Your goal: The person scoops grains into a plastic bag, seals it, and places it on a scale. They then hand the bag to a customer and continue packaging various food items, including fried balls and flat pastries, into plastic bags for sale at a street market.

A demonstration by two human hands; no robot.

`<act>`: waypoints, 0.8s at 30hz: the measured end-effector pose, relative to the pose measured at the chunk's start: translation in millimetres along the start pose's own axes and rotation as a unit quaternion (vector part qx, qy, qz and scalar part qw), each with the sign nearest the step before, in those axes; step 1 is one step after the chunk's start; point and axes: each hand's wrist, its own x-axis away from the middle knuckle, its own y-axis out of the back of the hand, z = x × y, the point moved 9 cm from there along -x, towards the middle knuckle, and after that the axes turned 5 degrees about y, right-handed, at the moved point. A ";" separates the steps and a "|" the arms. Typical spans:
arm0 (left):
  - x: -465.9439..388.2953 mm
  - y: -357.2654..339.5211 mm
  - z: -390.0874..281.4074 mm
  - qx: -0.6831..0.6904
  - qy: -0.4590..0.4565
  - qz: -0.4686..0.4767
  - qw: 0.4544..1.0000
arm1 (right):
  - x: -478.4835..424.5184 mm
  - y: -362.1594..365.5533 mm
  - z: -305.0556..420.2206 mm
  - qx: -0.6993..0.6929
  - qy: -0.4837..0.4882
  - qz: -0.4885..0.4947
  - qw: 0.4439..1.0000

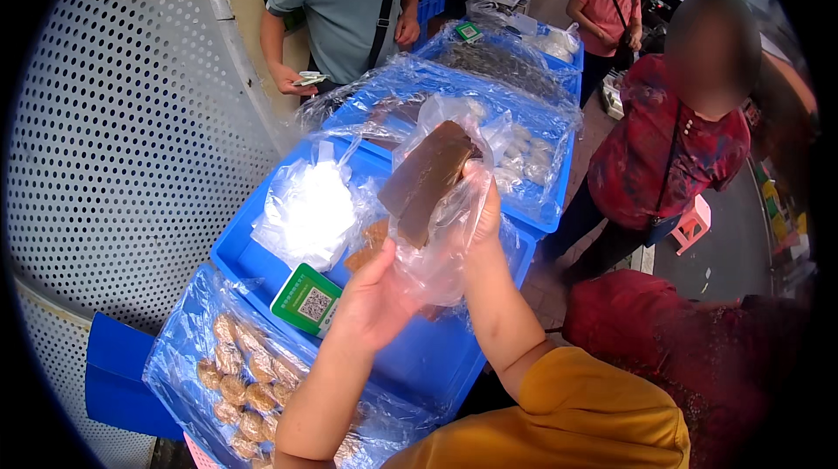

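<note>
Both my hands hold a clear plastic bag above a blue plastic crate. A dark brown slab of food, cut into pieces, lies at the bag's open mouth. My left hand supports the bag from below at its left side, with the thumb up against it. My right hand grips the bag's right side near the slab; some of its fingers are hidden behind the plastic. Under the hands, lighter brown food shows in the crate, beside a heap of white plastic bags.
A green card with a printed code leans in the crate. Plastic-covered round brown food pieces fill the nearer crate. Further crates hold wrapped white pieces. A person with banknotes stands beyond; others stand at the right. A perforated metal panel borders the left.
</note>
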 end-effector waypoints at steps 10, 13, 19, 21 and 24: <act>260.8 14.6 -19.1 -0.611 -0.501 -0.131 0.598 | 155.1 -77.2 -16.1 0.076 -0.066 0.008 0.995; 287.0 22.8 6.9 -0.762 -0.433 -0.157 0.456 | 202.4 -86.4 -40.3 0.055 -0.152 -0.004 0.987; 342.2 25.0 -4.1 -0.456 -0.421 -0.054 0.782 | 289.3 -96.3 -77.0 0.078 -0.345 -0.047 0.934; 342.8 20.1 19.9 -0.582 -0.345 -0.013 0.736 | 319.2 -87.3 -90.2 0.227 -0.379 0.001 0.897; 348.1 44.7 41.3 -0.604 -0.238 -0.014 0.761 | 342.0 -84.0 -98.2 0.638 -0.273 0.177 0.697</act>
